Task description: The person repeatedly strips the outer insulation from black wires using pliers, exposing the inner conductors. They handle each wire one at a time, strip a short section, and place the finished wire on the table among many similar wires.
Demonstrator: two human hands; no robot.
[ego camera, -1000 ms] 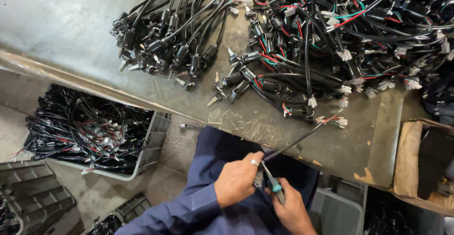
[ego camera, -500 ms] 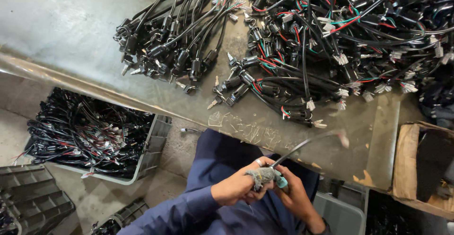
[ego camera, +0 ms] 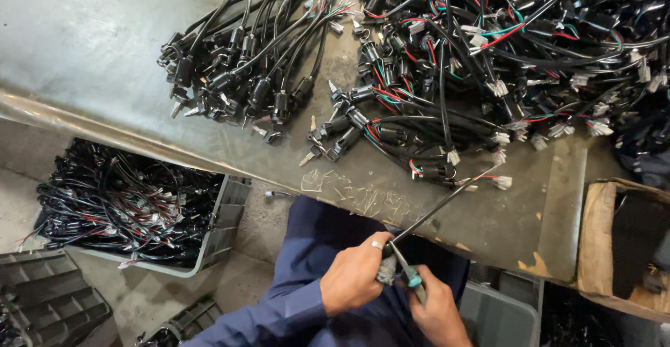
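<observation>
My left hand (ego camera: 354, 277) grips the metal lock end of a black cable (ego camera: 447, 204) in front of my lap. The cable runs up and right onto the steel table (ego camera: 98, 47), ending in a white connector (ego camera: 501, 181). My right hand (ego camera: 436, 312) holds a teal-handled tool (ego camera: 412, 277) against the lock end. A tidy bundle of black cables with lock barrels (ego camera: 248, 61) lies on the table's middle. To its right sprawls a large tangled heap of cables with red, green and white wires (ego camera: 502, 54).
A grey crate full of black cable assemblies (ego camera: 132, 211) stands on the floor at lower left. A dark stepped plastic tray (ego camera: 49, 305) sits beside it. A cardboard box (ego camera: 621, 249) is at right, a grey bin (ego camera: 499, 315) beside my lap.
Both hands have stayed at my lap with the cable and tool. The cable's free end swung slightly along the table edge, and the view shifted a little.
</observation>
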